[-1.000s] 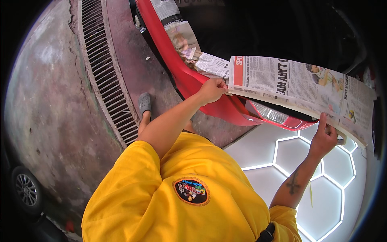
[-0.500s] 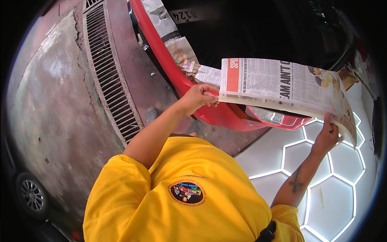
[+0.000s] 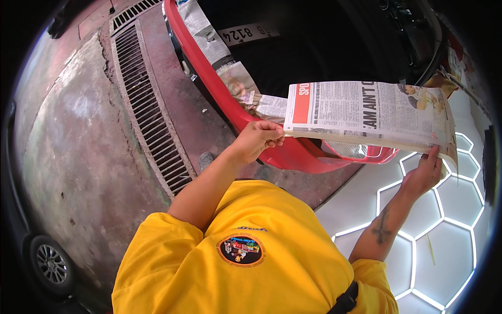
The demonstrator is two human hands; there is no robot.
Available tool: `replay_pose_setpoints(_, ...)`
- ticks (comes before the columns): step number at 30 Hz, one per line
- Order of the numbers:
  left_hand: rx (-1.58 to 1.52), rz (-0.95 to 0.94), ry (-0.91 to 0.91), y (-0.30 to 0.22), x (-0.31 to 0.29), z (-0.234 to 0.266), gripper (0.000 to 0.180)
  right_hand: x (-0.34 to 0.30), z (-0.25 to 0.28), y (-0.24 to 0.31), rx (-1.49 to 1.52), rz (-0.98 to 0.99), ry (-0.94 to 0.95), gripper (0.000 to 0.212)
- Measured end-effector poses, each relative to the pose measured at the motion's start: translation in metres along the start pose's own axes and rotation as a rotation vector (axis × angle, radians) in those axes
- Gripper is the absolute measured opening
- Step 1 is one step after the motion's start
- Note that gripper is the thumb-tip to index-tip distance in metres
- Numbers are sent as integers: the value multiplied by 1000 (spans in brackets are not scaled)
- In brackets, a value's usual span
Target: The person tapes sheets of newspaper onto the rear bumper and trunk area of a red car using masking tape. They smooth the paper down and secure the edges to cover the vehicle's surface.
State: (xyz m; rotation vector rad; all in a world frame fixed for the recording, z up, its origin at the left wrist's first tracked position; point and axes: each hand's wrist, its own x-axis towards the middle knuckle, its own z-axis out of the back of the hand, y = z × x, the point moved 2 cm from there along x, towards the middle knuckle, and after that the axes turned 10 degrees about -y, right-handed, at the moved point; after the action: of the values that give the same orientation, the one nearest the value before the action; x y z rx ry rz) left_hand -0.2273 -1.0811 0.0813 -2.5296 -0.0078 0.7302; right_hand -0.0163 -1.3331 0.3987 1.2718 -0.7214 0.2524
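A folded sheet of newspaper (image 3: 345,112) is stretched between my two hands, above the corner of a red car (image 3: 293,157). My left hand (image 3: 256,140) pinches its near left corner, thumb and fingers pressed together. At the near right end, my right hand (image 3: 422,174) grips the edge, where the paper droops and curls. Beneath the sheet, a lamp (image 3: 345,150) with a clear lens shows in the car's corner. More newspaper (image 3: 238,78) lies along the red body edge to the far left, with its end close to the held sheet.
A dark opening (image 3: 314,52) in the car lies beyond the paper, with a number plate (image 3: 251,34) at its far left. A metal drain grate (image 3: 151,118) runs along the floor at left. Hexagonal light strips (image 3: 413,261) glow at right. A vehicle's wheel (image 3: 51,264) stands lower left.
The view has shifted slightly, so the scene sits a little lower and to the right. Both hands keep their hold, and the newspaper's right end hangs somewhat straighter.
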Motion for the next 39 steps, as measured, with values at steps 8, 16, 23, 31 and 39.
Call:
replay_pose_setpoints(8, -187, -55, -257, -2, -34, 1, 7, -20, -33, 26, 37, 40, 108, 28)
replay_pose_setpoints(16, -370, -85, -504, 15, -28, 29, 3, -4, -55, 24, -162, -3, 29, 29)
replay_pose_setpoints(23, -218, -101, -995, 88, -80, 229, 31, 90, -1, 44, -231, 143, 3, 36)
replay_pose_setpoints(31, -106, -185, -1045, 62, -94, 249, 27, 51, 5, -25, -371, 28, -10, 40)
replay_pose_setpoints(39, 60, -145, -1225, 61, -113, 293, 31, 40, -6, -15, -382, 109, -68, 41)
